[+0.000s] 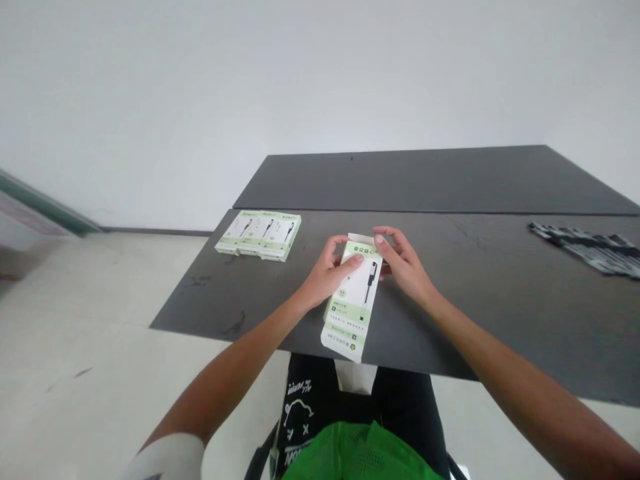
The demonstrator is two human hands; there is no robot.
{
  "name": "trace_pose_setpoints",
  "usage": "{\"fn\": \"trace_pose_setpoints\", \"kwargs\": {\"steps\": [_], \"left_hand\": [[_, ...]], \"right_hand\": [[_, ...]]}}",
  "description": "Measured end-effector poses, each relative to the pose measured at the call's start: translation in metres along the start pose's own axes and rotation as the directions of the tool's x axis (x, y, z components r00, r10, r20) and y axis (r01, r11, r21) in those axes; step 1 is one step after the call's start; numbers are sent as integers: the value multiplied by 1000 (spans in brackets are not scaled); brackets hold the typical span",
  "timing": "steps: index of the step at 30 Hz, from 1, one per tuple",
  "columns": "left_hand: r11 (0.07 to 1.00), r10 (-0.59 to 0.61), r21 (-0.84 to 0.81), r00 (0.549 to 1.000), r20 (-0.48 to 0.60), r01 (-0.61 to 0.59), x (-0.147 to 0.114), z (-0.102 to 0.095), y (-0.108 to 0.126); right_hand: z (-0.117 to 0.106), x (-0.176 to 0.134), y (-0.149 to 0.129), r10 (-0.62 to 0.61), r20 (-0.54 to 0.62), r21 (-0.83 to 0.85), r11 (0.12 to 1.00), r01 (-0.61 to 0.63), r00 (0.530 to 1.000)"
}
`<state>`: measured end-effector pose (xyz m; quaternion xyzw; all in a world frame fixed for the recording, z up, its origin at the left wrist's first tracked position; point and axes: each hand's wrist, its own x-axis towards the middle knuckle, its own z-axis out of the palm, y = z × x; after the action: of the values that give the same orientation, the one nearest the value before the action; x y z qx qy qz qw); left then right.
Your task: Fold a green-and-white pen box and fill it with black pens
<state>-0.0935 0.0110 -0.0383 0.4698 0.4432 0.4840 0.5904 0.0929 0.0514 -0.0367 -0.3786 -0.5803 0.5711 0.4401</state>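
Note:
A white and green pen box [356, 300] with a printed pen on its front is held above the near part of the dark table. Its flap hangs unfolded at the end closest to me, and a white flap also shows at the far end. My left hand [336, 267] grips the box from the left, thumb on the printed face and fingers behind. At the upper right edge, my right hand [401, 261] has its thumb on the box's corner, index finger stretched past the far end; its other fingers are partly hidden behind the box.
Several similar pen boxes [260, 235] lie side by side at the table's left. To the far right is a row of black pens [590, 248] in clear wrapping. The dark table [480, 300] has its near edge just before my lap, and a white wall rises behind.

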Motion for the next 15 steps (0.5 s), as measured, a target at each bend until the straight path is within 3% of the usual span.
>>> {"fn": "trace_pose_setpoints", "kwargs": {"steps": [6, 15], "left_hand": [[998, -62, -7, 998, -25, 62, 34, -11, -25], [995, -99, 36, 991, 85, 96, 15, -8, -25]], "right_hand": [[-20, 39, 26, 165, 62, -22, 986, -164, 984], [-26, 19, 23, 306, 116, 0, 951, -308, 945]]}}
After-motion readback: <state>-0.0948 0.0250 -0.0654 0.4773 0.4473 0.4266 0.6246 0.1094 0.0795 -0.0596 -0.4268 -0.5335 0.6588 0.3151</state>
